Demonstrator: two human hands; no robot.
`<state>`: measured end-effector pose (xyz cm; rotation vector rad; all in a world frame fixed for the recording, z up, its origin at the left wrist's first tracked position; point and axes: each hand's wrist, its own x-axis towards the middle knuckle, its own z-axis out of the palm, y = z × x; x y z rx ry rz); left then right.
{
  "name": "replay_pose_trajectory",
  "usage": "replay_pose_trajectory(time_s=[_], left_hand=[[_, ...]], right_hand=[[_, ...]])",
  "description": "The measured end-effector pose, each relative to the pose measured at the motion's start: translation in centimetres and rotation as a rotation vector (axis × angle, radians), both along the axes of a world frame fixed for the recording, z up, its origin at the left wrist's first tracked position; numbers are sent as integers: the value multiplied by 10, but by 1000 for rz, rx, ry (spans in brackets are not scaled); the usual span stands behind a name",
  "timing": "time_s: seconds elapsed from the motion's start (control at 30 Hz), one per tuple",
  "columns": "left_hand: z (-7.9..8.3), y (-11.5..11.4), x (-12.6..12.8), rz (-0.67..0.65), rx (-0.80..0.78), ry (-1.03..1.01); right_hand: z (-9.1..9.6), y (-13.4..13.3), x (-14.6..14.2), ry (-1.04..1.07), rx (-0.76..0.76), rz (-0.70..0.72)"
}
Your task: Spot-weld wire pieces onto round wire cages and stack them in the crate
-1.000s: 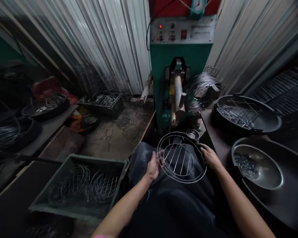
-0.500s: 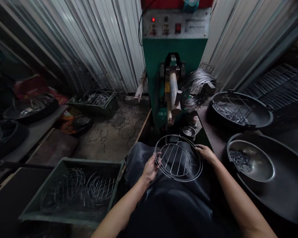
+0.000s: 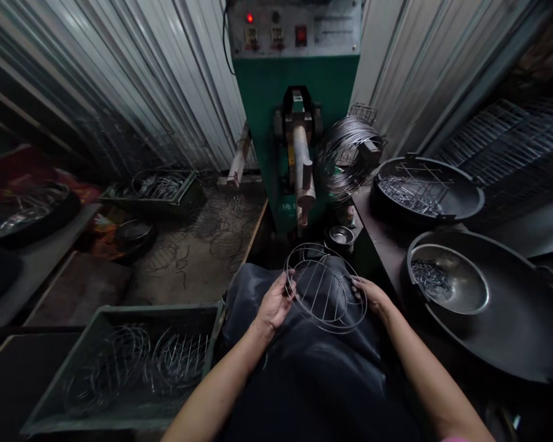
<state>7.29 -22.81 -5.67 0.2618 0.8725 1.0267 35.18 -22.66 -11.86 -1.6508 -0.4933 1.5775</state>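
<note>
A round wire rack (image 3: 326, 296), with a ring around parallel bars, is held tilted above the dark apron (image 3: 313, 374) on my lap. My left hand (image 3: 276, 301) is closed on its left rim, fingers curled round the wire. On the opposite side my right hand (image 3: 371, 294) pinches the right rim. Just beyond the rack stands a green machine (image 3: 253, 104) with a thick metal arm (image 3: 300, 162) pointing toward me. Below that arm sits a small metal bowl (image 3: 340, 235).
To the left, a green crate (image 3: 105, 423) holds several wire racks. A second crate (image 3: 188, 196) of wire parts stands farther back. On the right, a large black pan (image 3: 511, 331) carries a steel bowl (image 3: 474, 288) of small metal pieces. Behind it is another pan (image 3: 465, 199) with wire rods. Coiled wire (image 3: 345, 153) hangs beside the machine.
The camera view has turned a little to the right, so the machine and pans sit farther left. Both hands still hold the rack, whose tilt has shifted slightly.
</note>
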Motion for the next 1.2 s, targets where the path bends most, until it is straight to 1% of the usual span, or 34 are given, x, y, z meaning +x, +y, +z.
replay_pose_trajectory(time_s=[0.07, 0.1, 0.17, 0.23, 0.27, 0.3, 0.37, 0.43, 0.47, 0.5, 0.57, 0.67, 0.8, 0.87, 0.93, 1.0, 1.07, 1.13, 1.2], left_hand=[[2, -1, -1, 18, -36, 16], [4, 0, -2, 27, -48, 20], [10, 3, -1, 40, -70, 25], [18, 9, 1, 41, -86, 19], [22, 12, 3, 37, -89, 14], [27, 16, 6, 32, -92, 10], [36, 23, 11, 28, -101, 8], [45, 27, 17, 38, -115, 16], [49, 29, 19, 48, -120, 22], [52, 29, 20, 58, -119, 26], [57, 28, 20, 69, -103, 31], [62, 23, 14, 78, -66, 36], [67, 22, 2, 121, -69, 51], [69, 24, -2, 138, -79, 47], [70, 25, -5, 153, -56, 34], [68, 24, -5, 176, 12, 27], [61, 20, -4, 210, 105, 37], [51, 12, -5, 248, 192, 69], [38, 4, -11, 264, 248, 142]], right_hand=[[-1, -7, -1, -17, 40, -47], [1, -11, -1, -73, 67, -83], [11, -22, -1, -307, 167, -166], [29, -37, -5, -618, 371, -223], [39, -45, -9, -756, 511, -218], [50, -53, -15, -851, 653, -184], [69, -67, -32, -967, 900, -23], [82, -74, -50, -1065, 1045, 165], [85, -75, -58, -1113, 1079, 229], [87, -73, -64, -1153, 1093, 263], [86, -66, -72, -1177, 1095, 253], [83, -50, -75, -1102, 1081, 236], [83, -32, -77, -1013, 1070, 336], [84, -25, -80, -958, 1066, 361], [87, -18, -85, -900, 1057, 380], [89, -12, -90, -857, 1044, 391], [90, -7, -95, -831, 1034, 392], [91, -3, -99, -814, 1030, 385], [91, 1, -101, -796, 1025, 380]])
